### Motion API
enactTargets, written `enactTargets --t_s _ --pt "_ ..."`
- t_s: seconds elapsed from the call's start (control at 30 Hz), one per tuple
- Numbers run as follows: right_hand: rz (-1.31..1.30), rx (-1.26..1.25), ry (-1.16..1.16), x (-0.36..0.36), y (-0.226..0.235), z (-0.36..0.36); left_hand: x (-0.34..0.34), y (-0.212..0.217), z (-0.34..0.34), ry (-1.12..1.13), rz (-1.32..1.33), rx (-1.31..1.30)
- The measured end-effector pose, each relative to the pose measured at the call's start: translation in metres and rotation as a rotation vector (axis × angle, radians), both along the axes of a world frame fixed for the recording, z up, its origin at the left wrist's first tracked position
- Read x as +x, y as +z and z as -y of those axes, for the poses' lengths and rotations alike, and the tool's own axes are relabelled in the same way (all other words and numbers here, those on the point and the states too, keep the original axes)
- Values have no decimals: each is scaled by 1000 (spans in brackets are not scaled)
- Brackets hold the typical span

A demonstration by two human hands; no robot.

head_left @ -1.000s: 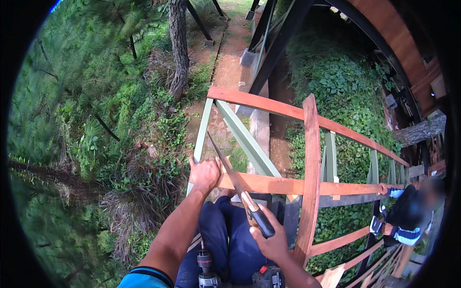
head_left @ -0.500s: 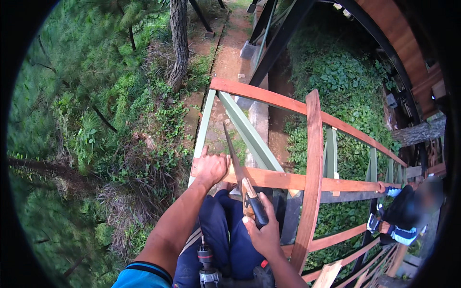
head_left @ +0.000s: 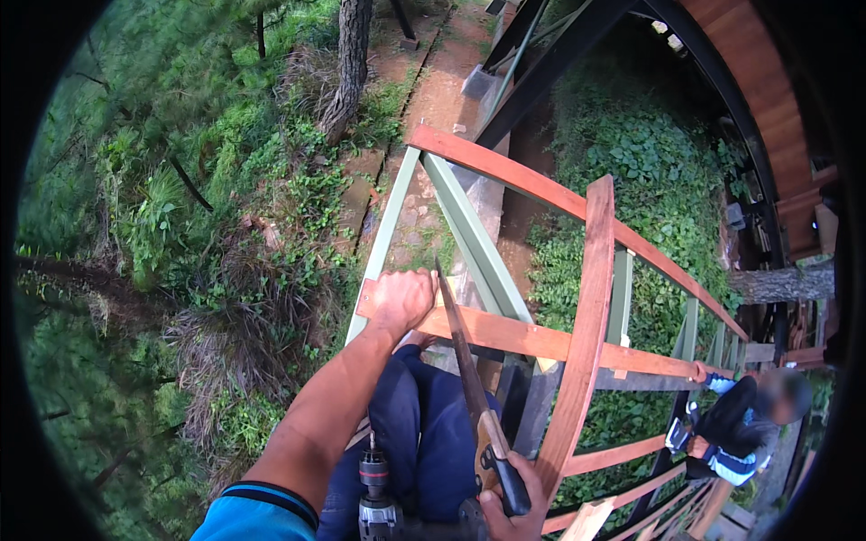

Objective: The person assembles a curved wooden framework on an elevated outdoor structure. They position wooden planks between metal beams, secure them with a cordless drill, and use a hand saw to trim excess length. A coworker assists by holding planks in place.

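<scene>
My left hand (head_left: 402, 300) is closed over the near end of a reddish wooden board (head_left: 514, 334), with its fingers curled round the far edge. In my right hand (head_left: 523, 507) is the wood and black handle of a handsaw (head_left: 472, 383). The saw's blade lies across the board just right of my left knuckles, its tip pointing away from me. I cannot tell how deep the teeth sit in the wood. A drill (head_left: 374, 491) with a bit rests upright at my lap, near my left forearm.
Pale green metal supports (head_left: 474, 243) join the board to a far reddish rail (head_left: 505, 167). An upright-looking plank (head_left: 585, 316) crosses both at right. Farther right, a person (head_left: 735, 424) has one hand on the board and a device in the other. A slope with plants drops away at left.
The handsaw has been drawn back toward me, with my right hand lower in view. My left hand's fingers, partly stretched before, have curled in over the board. The whole view has shifted slightly.
</scene>
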State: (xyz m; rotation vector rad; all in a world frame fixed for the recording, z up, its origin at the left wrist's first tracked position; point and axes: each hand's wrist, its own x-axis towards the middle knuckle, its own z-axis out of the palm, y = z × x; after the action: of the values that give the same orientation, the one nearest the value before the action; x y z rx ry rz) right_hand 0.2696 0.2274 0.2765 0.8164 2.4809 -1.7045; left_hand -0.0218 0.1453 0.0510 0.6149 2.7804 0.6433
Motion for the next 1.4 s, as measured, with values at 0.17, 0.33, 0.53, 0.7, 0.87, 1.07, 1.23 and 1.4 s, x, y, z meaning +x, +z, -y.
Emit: enactTargets --t_s 0.17,0.33,0.53,0.7,0.87,1.07,1.23,1.4 --pt "-175 158 25 -68 -73 -4 0 6 0 -81 33 -82" --pt "-176 -29 42 -77 -143 -7 1 12 0 -47 -2 -81" --pt "69 -135 -19 -35 -40 13 0 3 -1 -1 -30 -21" --pt "40 22 26 -19 -13 11 2 -2 0 -13 -57 -10" --pt "-221 107 79 -56 -103 8 1 0 2 -38 -93 -27" --pt "-40 -84 -18 -47 -78 4 2 4 -3 -18 -61 -69" --pt "20 16 30 -5 -1 1 1 4 -2 -22 71 -95" --pt "-205 175 94 -78 -88 -11 2 8 0 -74 -21 -67"
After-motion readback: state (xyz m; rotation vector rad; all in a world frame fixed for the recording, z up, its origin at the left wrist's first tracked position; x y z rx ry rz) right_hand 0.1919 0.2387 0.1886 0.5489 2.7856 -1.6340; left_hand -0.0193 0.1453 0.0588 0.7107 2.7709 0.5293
